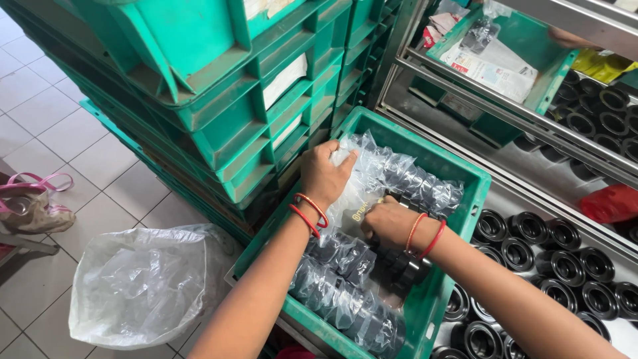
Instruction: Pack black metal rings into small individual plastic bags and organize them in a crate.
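Note:
A green plastic crate (458, 165) sits in front of me, filled with black ring-shaped parts wrapped in clear plastic bags (405, 176). My left hand (323, 175) grips the upper edge of one clear bag near the crate's left wall. Beside it, my right hand (387, 223) is closed on the same bag lower down, over loose black parts (399, 266). Both wrists carry red bangles. More bagged black parts (339, 292) lie at the crate's near end.
Stacked green crates (219, 86) rise at the left. A metal rack (531, 179) at the right holds several black rings (565, 259) and another green crate with papers (495, 63). A crumpled clear bag (143, 286) lies on the tiled floor.

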